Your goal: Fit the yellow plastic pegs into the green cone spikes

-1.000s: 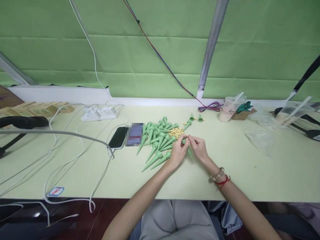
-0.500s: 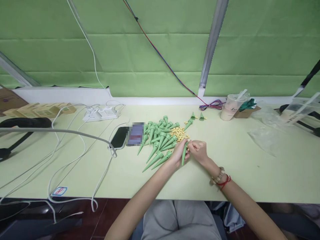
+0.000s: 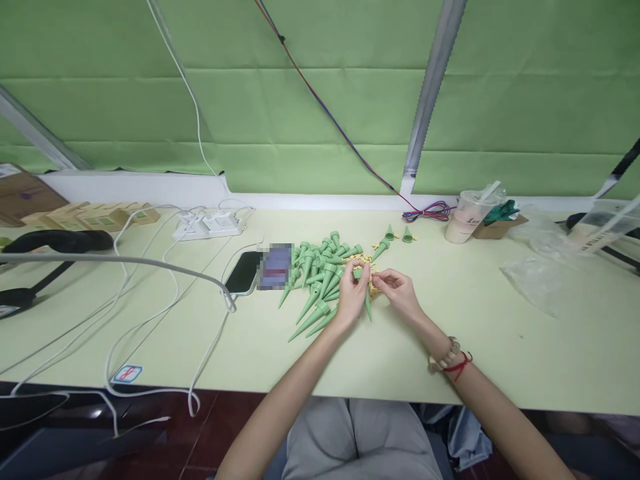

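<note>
My left hand [image 3: 353, 297] is closed round a green plastic spike [image 3: 369, 309], its cap between the thumb and fingers and its pointed end down. Close on the right, my right hand [image 3: 400, 291] pinches with thumb and forefinger at the upper part of this spike. Whatever is in that pinch is too small to make out. Left of my hands lies a heap of similar green capped spikes [image 3: 327, 275]. Small yellow plastic pieces [image 3: 356, 257] are piled behind my left hand, which partly hides them.
Two short green pieces [image 3: 407, 235] with yellow bits stand at the back, near another spike [image 3: 381, 248]. On the left are a phone [image 3: 244, 273], a power strip [image 3: 210, 225] and loose white cables. A drink cup [image 3: 465, 217] and a plastic bag [image 3: 533, 279] sit on the right.
My hands have shifted slightly up and away from me. The left fingers have moved up round the spike's cap, and my right hand has gone from a fist to a fingertip pinch.
</note>
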{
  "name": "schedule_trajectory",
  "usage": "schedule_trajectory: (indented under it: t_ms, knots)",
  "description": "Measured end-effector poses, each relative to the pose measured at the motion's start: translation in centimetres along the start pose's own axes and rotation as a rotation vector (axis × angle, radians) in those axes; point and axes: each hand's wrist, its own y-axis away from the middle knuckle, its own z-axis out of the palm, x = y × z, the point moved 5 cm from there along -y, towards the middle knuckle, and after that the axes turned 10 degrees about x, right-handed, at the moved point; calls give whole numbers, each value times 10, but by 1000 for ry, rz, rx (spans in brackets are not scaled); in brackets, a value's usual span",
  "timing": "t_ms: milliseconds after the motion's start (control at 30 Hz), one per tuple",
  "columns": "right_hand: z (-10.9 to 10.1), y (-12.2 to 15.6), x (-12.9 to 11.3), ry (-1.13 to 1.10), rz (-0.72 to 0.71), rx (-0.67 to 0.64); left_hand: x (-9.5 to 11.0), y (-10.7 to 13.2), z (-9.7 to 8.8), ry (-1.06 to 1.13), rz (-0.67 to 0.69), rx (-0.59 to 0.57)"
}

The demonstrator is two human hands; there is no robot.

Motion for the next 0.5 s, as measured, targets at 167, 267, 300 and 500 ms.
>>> schedule_trajectory:
  t_ms: [167,267,300,500]
  knots:
    - [-2,1,1,41,-51,9,-9,0,3,80,-102,-22]
    - [-2,1,0,66,-106,2,-13,0,3,87,-149,-14]
    - [-1,1,-1,69,-117,-1,-14,-1,3,82,-161,-4]
    - [2,1,1,14,-19,-22,-11,-2,-1,28,-119,72]
